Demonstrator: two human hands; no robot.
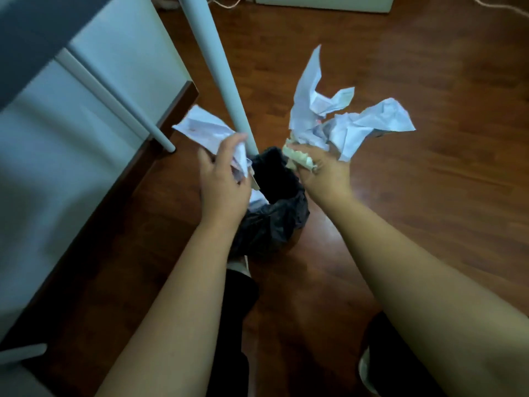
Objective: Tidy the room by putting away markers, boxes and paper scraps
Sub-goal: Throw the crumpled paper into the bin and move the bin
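Note:
My left hand [224, 179] grips a crumpled white paper scrap [204, 128] with red marks, held just above the left rim of a bin lined with a black bag [274, 222]. A big bunch of crumpled white paper scraps [343, 118] sticks up and to the right out of my right hand [322, 173], which also holds a small cream-coloured piece [299, 159]. That hand hovers over the bin's far right rim. Some white paper shows inside the bag, below my left hand.
A white table leg [217, 73] slants down to the floor just behind the bin, between my hands. A second white leg [120, 101] and a white wall with dark skirting lie to the left. Wooden floor [429, 196] spreads to the right. My dark-clothed legs are below.

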